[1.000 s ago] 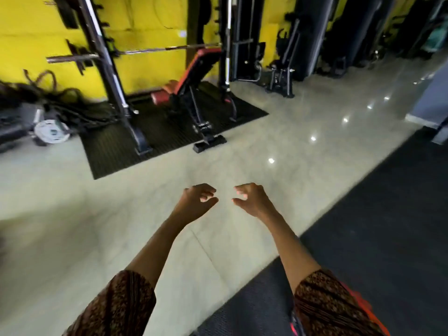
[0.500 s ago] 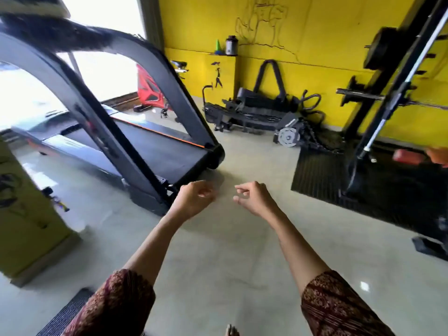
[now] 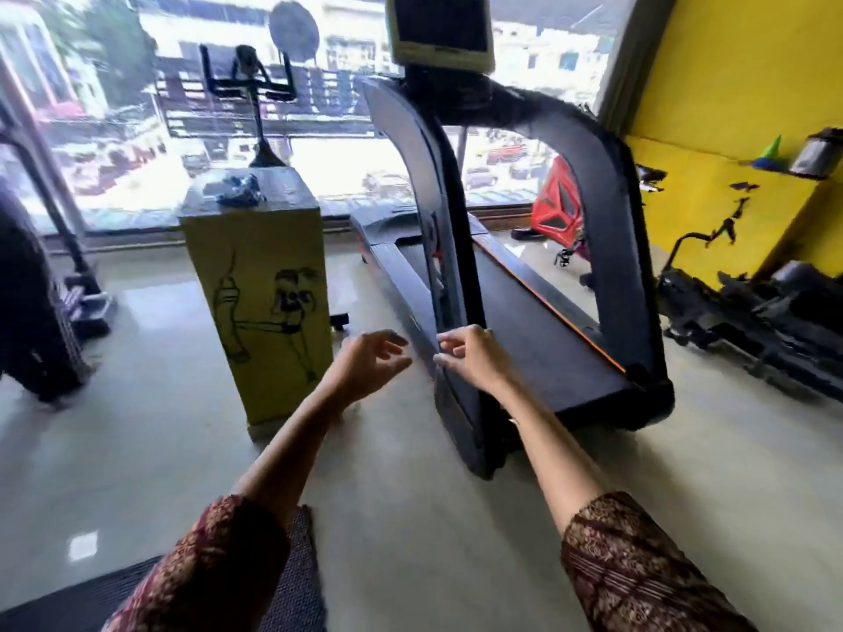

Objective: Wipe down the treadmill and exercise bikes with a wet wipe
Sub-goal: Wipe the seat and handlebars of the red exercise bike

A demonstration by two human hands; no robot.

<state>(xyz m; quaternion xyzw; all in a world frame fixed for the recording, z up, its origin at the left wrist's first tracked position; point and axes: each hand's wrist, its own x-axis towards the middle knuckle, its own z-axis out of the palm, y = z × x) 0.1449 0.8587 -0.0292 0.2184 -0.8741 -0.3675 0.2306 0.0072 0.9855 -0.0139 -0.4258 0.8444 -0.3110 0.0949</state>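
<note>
black and curved, the treadmill (image 3: 543, 339) stands just beyond our right hand (image 3: 474, 358), its belt running away from the fingertips toward the window (image 3: 114, 130). that hand is raised in front of the foot of the nearer upright (image 3: 440, 212); whether it touches the frame we cannot tell. its fingers are loosely bent, thumb close under the forefinger, and we see nothing between them. our left hand (image 3: 369, 362) floats just beside it, apart from it, fingers relaxed and half curled, holding nothing. left of the left hand and a little beyond it a yellow box (image 3: 264, 285) stands on the pale floor (image 3: 410, 517), a kicking figure drawn on its side and some dark, blurred thing on its top. past the box, well beyond the left hand, black bike handlebars (image 3: 248, 82) rise on a stem against the glass. far beyond the right hand, seen through the treadmill's arch, a red exercise bike (image 3: 559, 207) sits by the window. the console (image 3: 440, 29) is high above both hands. patterned brown sleeves (image 3: 638, 563) cover our upper arms.
</note>
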